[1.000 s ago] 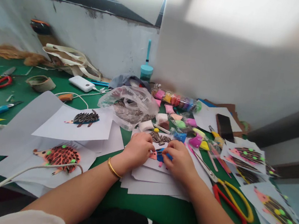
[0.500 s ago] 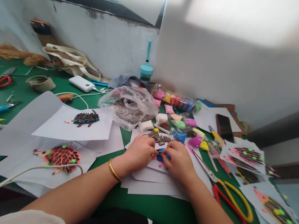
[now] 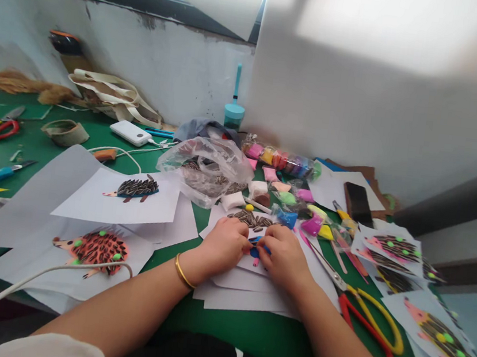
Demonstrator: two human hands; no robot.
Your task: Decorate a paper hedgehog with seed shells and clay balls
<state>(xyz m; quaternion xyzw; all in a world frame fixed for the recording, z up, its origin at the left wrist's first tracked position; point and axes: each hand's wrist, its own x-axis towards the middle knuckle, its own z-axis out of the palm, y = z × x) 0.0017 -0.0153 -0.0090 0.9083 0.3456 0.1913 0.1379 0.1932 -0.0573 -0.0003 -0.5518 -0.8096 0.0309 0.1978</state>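
My left hand (image 3: pixel 223 247) and my right hand (image 3: pixel 284 258) meet over a blue clay shape (image 3: pixel 255 252) with a small pink foot, on white paper (image 3: pixel 247 282). The fingers of both hands are pinched together at the blue clay. What lies between the fingertips is too small and covered to make out. Just beyond my hands is a loose pile of striped sunflower seeds (image 3: pixel 251 219), with a yellow clay ball (image 3: pixel 249 207) behind it. My hands hide much of the blue shape.
A plastic bag of seeds (image 3: pixel 207 172) and wrapped clay packets (image 3: pixel 287 198) lie behind. To the right are red-and-yellow scissors (image 3: pixel 361 309), a phone (image 3: pixel 357 203) and seed hedgehog pictures (image 3: pixel 440 336). At left, more hedgehog pictures (image 3: pixel 101 251) lie under a white cable (image 3: pixel 49 269).
My left hand has shifted slightly to the right and toward me, its fingertips lower on the blue clay. My right hand stays in nearly the same place.
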